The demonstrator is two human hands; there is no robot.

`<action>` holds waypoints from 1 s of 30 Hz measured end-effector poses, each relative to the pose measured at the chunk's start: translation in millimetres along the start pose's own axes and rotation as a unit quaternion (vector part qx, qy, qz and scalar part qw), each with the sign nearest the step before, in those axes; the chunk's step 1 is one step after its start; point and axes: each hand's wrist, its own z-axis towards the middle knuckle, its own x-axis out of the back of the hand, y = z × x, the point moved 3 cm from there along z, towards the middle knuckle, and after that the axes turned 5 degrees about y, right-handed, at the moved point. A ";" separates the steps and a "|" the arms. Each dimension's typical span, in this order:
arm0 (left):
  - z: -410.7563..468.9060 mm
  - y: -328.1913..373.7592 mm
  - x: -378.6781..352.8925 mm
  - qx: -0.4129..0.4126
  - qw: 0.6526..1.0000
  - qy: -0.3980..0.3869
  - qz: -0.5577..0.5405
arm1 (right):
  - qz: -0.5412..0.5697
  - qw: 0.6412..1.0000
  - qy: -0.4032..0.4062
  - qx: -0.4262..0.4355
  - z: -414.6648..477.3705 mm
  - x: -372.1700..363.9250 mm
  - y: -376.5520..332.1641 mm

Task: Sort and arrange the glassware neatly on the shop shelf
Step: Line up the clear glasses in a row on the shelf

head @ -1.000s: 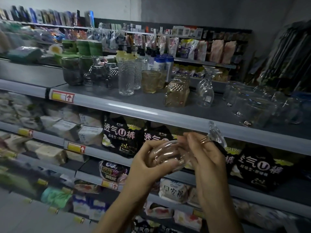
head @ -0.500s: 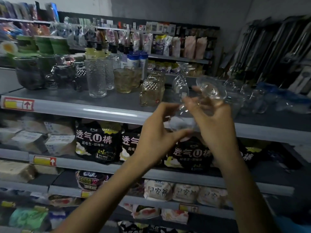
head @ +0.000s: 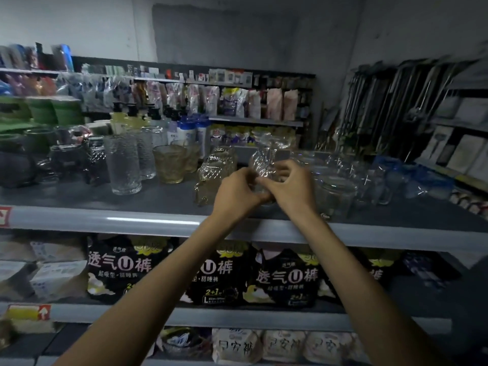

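A clear stemmed glass (head: 261, 162) stands upside down over the grey shelf (head: 158, 196), foot up. My left hand (head: 236, 192) and my right hand (head: 293, 186) both grip its bowl from either side, fingers curled round it. To its left stands an amber faceted jar (head: 214, 175). Further left are an amber tumbler (head: 169, 163), a tall clear textured glass (head: 124, 165) and dark smoky glasses (head: 68, 159). Clear mugs (head: 338, 191) crowd the shelf just right of my hands.
The shelf's front rail (head: 105, 220) runs below my wrists. Pump bottles (head: 126, 120) and packaged goods fill the back. Black packs (head: 118, 268) sit on the shelf beneath. Metal tools (head: 383, 107) hang at the right.
Both hands have carried the stemmed glass up and forward from below the shelf edge to over the shelf, between the amber jar and the clear mugs. The view shifted left and closer.
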 end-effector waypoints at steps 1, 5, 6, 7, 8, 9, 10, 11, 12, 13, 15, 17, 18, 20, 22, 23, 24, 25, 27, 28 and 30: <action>0.1 -1.2 -2.1 0.003 1.000 -0.006 0.007 | -0.004 1.000 -0.002 -0.005 1.4 -2.6 3.8; 1.8 -10.0 -10.0 0.013 0.999 -0.019 0.023 | -0.002 1.000 -0.013 -0.021 0.5 -6.7 9.8; 2.8 -12.0 -11.1 0.015 0.999 -0.022 0.024 | -0.003 1.000 -0.014 -0.022 0.3 -7.8 11.2; 3.7 -13.6 -11.5 0.017 0.999 -0.024 0.024 | -0.003 1.000 -0.018 -0.022 0.1 -9.4 12.5; 4.7 -15.0 -11.8 0.019 0.999 -0.025 0.022 | 0.001 1.000 -0.021 -0.023 0.0 -11.4 14.4; 5.5 -16.1 -11.9 0.022 0.999 -0.025 0.020 | 0.007 0.999 -0.021 -0.026 -0.3 -13.7 17.7; 6.9 -17.8 -12.5 0.022 0.999 -0.024 0.017 | 0.014 0.999 -0.018 -0.026 -0.5 -15.9 20.3; 8.1 -19.4 -13.2 0.021 0.999 -0.024 0.016 | 0.020 0.999 -0.016 -0.021 -0.7 -17.9 22.9; 9.3 -21.2 -14.2 0.020 0.999 -0.025 0.014 | 0.025 0.999 -0.014 -0.017 -0.8 -19.1 24.5; 9.9 -22.7 -14.9 0.020 0.999 -0.025 0.010 | 0.028 0.999 -0.012 -0.017 -0.9 -19.5 25.7; 10.8 -25.6 -16.4 0.017 1.000 -0.023 0.007 | 0.032 0.999 -0.015 -0.014 -3.0 -17.7 22.5; 11.0 -26.9 -17.1 0.011 1.000 -0.023 0.007 | 0.031 0.999 -0.021 -0.017 -5.6 -15.4 22.6; 11.0 -27.0 -17.2 0.009 1.000 -0.025 0.006 | 0.033 0.999 -0.021 -0.016 -6.4 -14.3 23.8; 10.5 -27.4 -17.0 0.002 1.000 -0.031 -0.001 | 0.036 0.999 -0.018 -0.011 -7.0 -12.7 27.0; 10.1 -28.5 -16.2 0.000 0.999 -0.031 -0.010 | 0.034 0.999 -0.016 -0.007 -6.9 -11.7 30.6; 10.1 -29.9 -16.6 0.000 0.999 -0.029 -0.014 | 0.031 0.999 -0.016 -0.006 -6.5 -10.8 31.5; 9.9 -31.1 -17.1 0.000 1.000 -0.027 -0.015 | 0.030 0.999 -0.017 -0.004 -6.2 -10.1 32.7; 9.7 -32.0 -17.7 -0.001 1.000 -0.026 -0.013 | 0.030 0.999 -0.018 -0.003 -5.4 -10.0 34.3; 9.6 -32.9 -18.8 -0.003 1.000 -0.024 -0.009 | 0.033 0.999 -0.022 -0.001 -4.9 -9.8 35.0; 9.6 -33.0 -19.4 -0.004 1.000 -0.024 -0.009 | 0.034 0.999 -0.022 0.000 -4.3 -10.3 35.6; 9.8 -32.9 -19.6 -0.007 1.000 -0.021 -0.004 | 0.035 0.999 -0.020 0.002 -3.6 -11.5 36.7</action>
